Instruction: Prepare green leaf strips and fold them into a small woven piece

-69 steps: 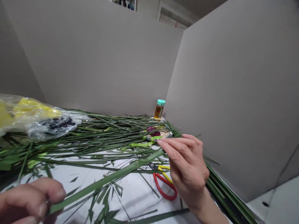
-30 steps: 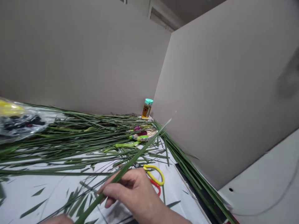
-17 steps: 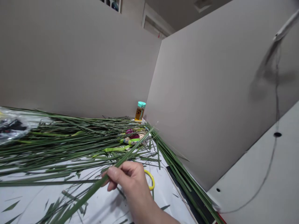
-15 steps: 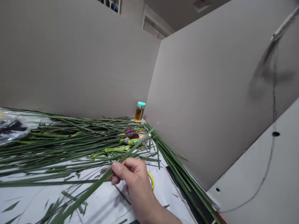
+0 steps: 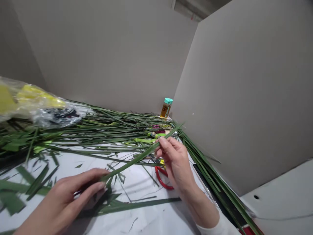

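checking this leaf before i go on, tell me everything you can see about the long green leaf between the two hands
The long green leaf is a flat, narrow, dark green blade, fairly straight, tapering to a fine point at its upper end. It slants up across the view, above the white surface. The right hand pinches it near the tip. Its lower end reaches the left hand, though whether that hand grips it cannot be told.
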